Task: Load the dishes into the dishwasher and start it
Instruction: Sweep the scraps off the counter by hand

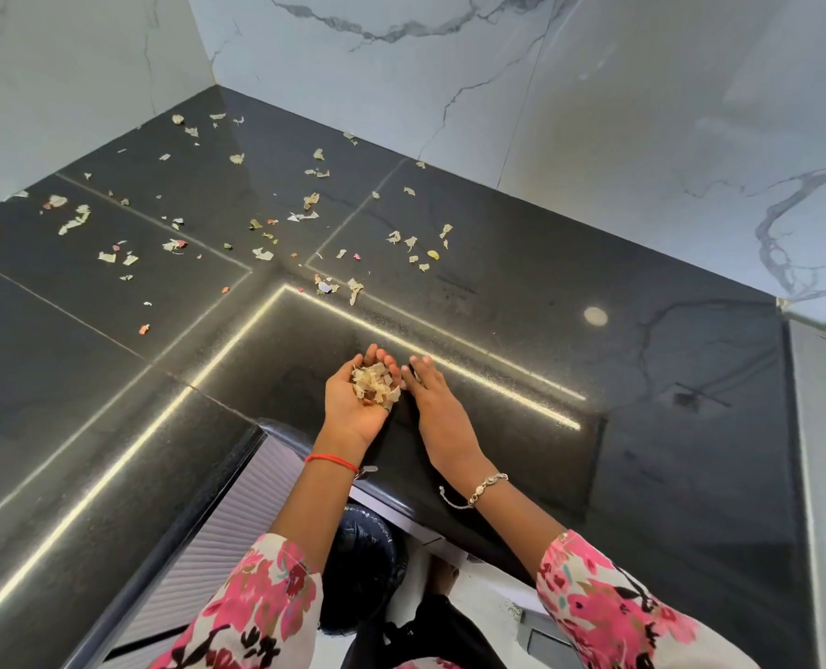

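My left hand is cupped palm up over the black counter and holds a small heap of pale vegetable peel scraps. My right hand lies flat beside it with the fingers together, its edge close to the heap and nothing in it. No dishes and no dishwasher show in this view. Many more peel scraps lie scattered over the far left part of the counter, toward the corner.
White marble walls close the counter's corner at the back. Below the counter edge, between my arms, stands a bin with a black bag. A ribbed cabinet front is at lower left.
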Tool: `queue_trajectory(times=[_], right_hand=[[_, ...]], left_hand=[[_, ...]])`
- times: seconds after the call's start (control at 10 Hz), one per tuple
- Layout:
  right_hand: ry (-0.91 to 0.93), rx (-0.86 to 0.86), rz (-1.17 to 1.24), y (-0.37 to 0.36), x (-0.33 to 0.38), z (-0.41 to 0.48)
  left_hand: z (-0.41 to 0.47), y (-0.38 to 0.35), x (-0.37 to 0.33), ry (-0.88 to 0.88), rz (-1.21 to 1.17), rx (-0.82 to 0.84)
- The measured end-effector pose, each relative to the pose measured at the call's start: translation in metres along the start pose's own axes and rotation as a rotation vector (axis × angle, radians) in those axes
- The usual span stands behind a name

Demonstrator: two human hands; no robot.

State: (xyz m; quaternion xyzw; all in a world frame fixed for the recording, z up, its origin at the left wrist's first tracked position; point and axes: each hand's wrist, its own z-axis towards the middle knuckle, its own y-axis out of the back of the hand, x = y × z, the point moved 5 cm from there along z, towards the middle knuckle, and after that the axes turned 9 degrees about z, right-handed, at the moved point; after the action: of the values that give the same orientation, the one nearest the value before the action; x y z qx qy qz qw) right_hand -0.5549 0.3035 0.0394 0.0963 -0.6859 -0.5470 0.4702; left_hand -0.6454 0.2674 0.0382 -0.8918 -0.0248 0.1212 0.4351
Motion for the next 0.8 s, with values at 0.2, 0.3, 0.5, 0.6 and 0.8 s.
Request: queue_trajectory(times=[0.2,0.3,0.5,0.6,0.8], right_hand=[[0.178,-0.132,-0.12,0.008,-0.004,-0.005],[0.202,-0.141,-0.112,0.014,-0.009,0.0],[-0.375,-0.586,0.705,0.053,-0.006,0.011],[-0.28,-0.491,0.806,0.045,0.031,0.008],[-0.233,-0.708,1.287,0.008,0.067,-0.006]], left_hand=[[0.0,0.0,-0.001,0.017,0.013,0.0],[-0.001,-0.002,-0.002,0.015,0.032,-0.004],[-0.004,-0.002,-0.006,-0.014,0.063,0.036],[-0.003,0.0,-0.004,-0.005,0.088,0.047],[-0.012,-0.001,-0.001,0.034,0.108,0.082]])
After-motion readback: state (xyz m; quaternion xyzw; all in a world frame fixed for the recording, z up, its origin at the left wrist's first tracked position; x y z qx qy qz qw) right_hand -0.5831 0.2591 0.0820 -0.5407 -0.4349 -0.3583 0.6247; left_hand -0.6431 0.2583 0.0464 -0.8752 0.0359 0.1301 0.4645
